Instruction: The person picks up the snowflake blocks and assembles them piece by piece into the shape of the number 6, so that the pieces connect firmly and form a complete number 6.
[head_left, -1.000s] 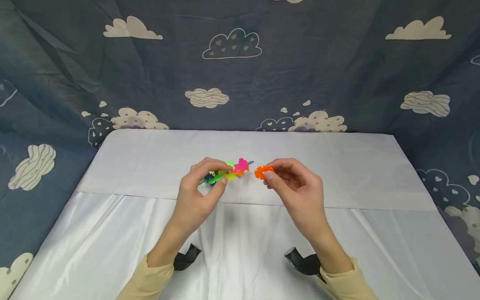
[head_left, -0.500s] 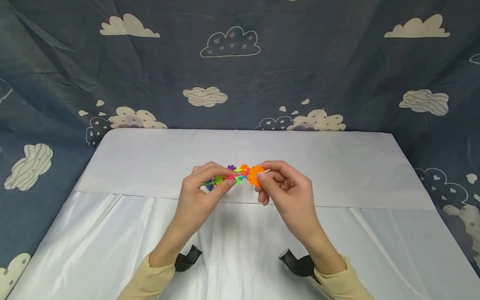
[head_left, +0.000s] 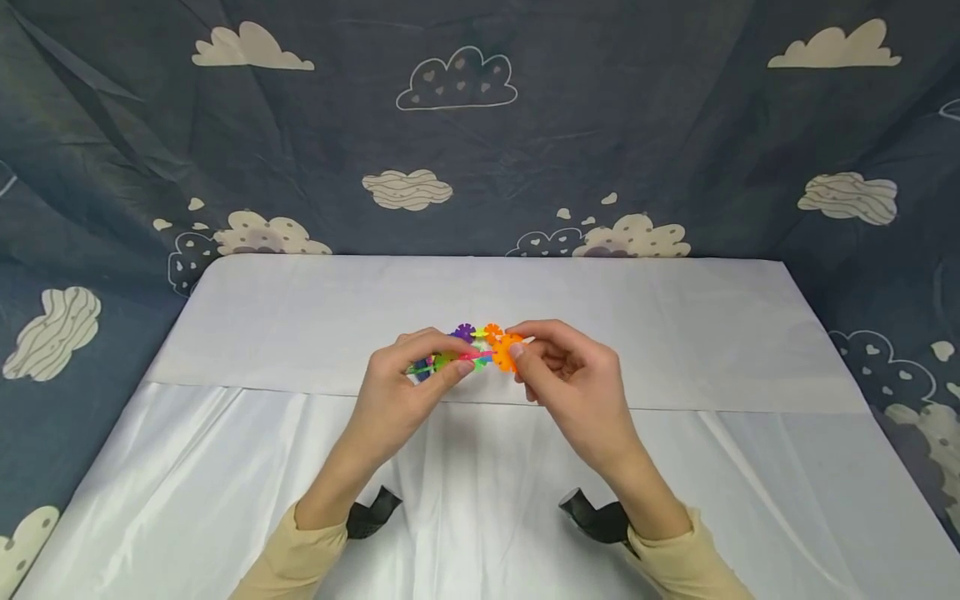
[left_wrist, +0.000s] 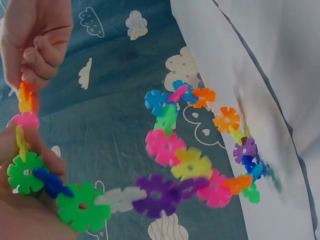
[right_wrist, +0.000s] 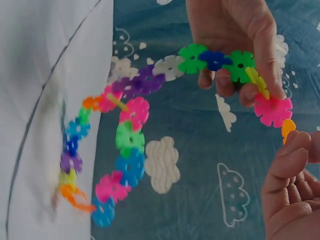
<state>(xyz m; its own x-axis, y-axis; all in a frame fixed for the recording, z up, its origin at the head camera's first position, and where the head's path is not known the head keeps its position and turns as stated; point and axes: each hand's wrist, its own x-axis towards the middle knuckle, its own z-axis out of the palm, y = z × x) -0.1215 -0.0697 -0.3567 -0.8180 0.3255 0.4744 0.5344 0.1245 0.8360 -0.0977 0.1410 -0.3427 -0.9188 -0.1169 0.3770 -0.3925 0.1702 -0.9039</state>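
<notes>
My left hand [head_left: 401, 379] pinches a pink snowflake-shaped plastic disc [right_wrist: 273, 111] at the end of a long chain of interlocking notched discs [left_wrist: 156, 195]. Between the thumb and fingertips of my right hand [head_left: 588, 387] is an orange snowflake disc [head_left: 506, 353]. Its edge meets the pink disc, roughly crosswise; how deep the notches are joined cannot be made out. Green, blue, white, purple, yellow and other discs make up the chain, which hangs in a loop from my left hand in both wrist views. My right fingers partly cover the orange disc.
A white cloth-covered table [head_left: 480, 467] lies under both hands, with a seam across it. Behind it hangs a dark blue curtain [head_left: 645, 133] with cloud prints. Black straps with protruding mounts [head_left: 596, 517] sit at the wrists.
My right hand has moved left, bringing the orange disc from apart to touching the pink disc. My left hand has turned the pink disc edge-on and then stayed nearly still.
</notes>
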